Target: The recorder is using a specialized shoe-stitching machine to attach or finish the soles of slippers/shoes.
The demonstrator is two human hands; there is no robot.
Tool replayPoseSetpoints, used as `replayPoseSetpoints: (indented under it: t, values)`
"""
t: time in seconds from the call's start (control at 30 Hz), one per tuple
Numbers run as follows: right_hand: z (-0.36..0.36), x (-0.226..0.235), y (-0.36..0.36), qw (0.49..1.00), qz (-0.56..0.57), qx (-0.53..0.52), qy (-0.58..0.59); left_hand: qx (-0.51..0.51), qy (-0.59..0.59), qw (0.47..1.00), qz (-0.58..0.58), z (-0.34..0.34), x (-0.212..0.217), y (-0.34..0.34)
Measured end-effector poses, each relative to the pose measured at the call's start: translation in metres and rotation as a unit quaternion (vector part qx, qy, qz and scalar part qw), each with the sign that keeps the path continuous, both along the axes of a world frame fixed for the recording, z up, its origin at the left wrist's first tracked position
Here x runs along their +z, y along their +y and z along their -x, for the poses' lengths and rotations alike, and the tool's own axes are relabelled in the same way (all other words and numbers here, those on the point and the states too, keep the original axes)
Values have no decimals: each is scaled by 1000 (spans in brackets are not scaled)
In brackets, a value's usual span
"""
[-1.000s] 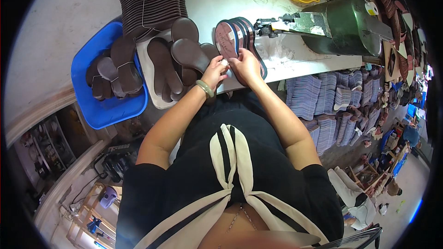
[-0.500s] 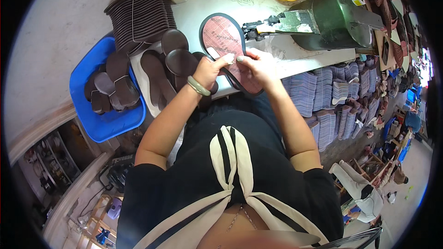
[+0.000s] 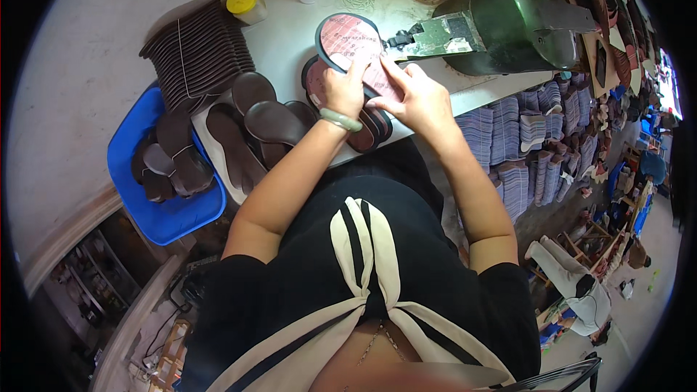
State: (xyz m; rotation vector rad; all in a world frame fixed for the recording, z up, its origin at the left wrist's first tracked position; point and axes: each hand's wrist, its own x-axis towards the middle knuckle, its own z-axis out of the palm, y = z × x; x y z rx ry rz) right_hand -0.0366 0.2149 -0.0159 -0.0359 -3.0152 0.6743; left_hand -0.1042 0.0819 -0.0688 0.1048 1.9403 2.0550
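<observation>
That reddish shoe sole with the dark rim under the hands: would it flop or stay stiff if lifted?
The reddish sole is thin and flat, so it probably bends somewhat yet keeps its shape. It looks light: both hands, left and right, press it with fingers alone. Lying flat on the stack of soles, it should not roll.

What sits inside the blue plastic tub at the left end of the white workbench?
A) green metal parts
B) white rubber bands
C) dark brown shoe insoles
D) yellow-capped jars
C: the blue plastic tub holds a loose heap of dark brown shoe insoles, the same flat shape as those piled beside it on the white workbench.
</observation>
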Motion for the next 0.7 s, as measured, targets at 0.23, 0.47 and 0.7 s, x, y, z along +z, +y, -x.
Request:
replayPoseSetpoints:
  t: [0.23,0.47,0.7]
  values:
    - [-7,-26,45,955,282,-96,-8,182,-10,983,27,17,-32,40]
    - [-36,-28,8,533,796,-186,-220,135,-74,984,91,43,-22,36]
    - [-5,-38,-13,568,761,-269,-163,-118,449,800,381,95,-2,9]
